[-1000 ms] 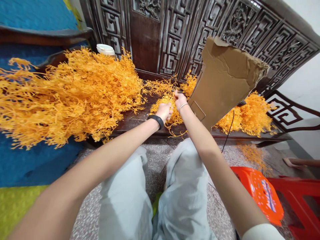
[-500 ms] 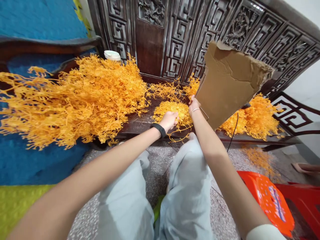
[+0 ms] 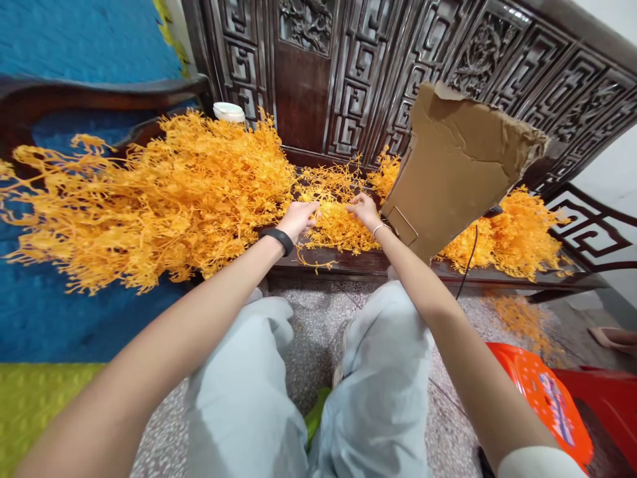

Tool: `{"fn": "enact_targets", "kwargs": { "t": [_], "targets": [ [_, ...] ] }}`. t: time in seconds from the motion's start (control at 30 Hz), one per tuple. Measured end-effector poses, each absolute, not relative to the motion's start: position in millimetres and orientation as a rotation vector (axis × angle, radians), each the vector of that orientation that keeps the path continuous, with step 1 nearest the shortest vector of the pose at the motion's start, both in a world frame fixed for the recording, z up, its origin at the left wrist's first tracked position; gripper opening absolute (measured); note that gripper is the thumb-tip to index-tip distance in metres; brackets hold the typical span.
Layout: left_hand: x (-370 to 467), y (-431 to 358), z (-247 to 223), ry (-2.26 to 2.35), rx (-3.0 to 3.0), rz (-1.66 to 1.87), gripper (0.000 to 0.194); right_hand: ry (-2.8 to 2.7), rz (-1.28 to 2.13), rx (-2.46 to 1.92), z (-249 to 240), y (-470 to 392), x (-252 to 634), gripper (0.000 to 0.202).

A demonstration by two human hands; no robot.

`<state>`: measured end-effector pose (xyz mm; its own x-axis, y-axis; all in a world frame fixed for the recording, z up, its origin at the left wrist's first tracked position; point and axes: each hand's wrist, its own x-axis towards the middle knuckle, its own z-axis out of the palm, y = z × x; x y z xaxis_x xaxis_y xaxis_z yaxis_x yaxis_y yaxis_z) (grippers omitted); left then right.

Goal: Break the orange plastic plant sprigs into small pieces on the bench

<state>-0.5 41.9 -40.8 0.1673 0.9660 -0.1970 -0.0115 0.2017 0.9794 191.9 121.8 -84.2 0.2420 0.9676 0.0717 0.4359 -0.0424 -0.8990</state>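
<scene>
My left hand [image 3: 300, 220] is closed at the left side of a small pile of orange plastic branching sprigs [image 3: 343, 229], its fingers pinched on an orange sprig [image 3: 316, 264] whose thin stems hang over the bench edge. Across the same pile, my right hand [image 3: 365, 211] has thumb and fingers pressed together; orange strands lie right behind the fingertips, and what they grip is hard to make out. A brown cardboard piece [image 3: 448, 166] leans just right of this hand, with a thin metal wire loop [image 3: 403, 226] at its lower left.
A big heap of orange sprigs [image 3: 199, 192] covers the left of the dark wooden bench [image 3: 358, 262], and another heap [image 3: 522, 232] lies right of the cardboard. Behind stands a carved backrest [image 3: 303, 99]. A white-lidded tub [image 3: 229, 111] and an orange-red plastic stool [image 3: 542, 398] are nearby.
My left hand has moved left and slightly away from me, the dangling stems shifting with it. My right hand has come left from beside the cardboard's edge to over the small pile.
</scene>
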Motion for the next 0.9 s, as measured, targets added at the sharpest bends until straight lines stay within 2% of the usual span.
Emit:
{"fn": "enact_targets", "kwargs": {
  "t": [0.2,0.33,0.43,0.53,0.67,0.73,0.8,0.9],
  "targets": [
    [1,36,-33,1.184,1.271,0.905,0.03,-1.747,0.682,-1.65,-92,119,198,0.007],
    [3,33,-28,1.186,1.391,0.858,0.034,-1.967,0.498,-1.601,-94,116,205,0.018],
    [1,34,-29,1.178,1.474,0.823,0.036,-1.922,0.449,-1.527,-92,115,209,0.022],
    [-2,38,-35,1.175,1.524,0.79,0.035,-1.718,0.617,-1.439,-85,112,210,0.018],
    [-5,42,-43,1.124,1.586,0.687,0.033,-1.575,0.938,-1.354,-73,100,202,0.045],
    [-5,43,-46,1.094,1.605,0.622,0.034,-1.574,1.064,-1.32,-68,92,196,0.052],
    [-5,44,-50,1.074,1.612,0.583,0.034,-1.609,1.139,-1.278,-65,85,190,0.048],
    [-6,45,-56,1.052,1.632,0.566,0.034,-1.678,1.173,-1.2,-62,78,187,0.03]
  ]
}}
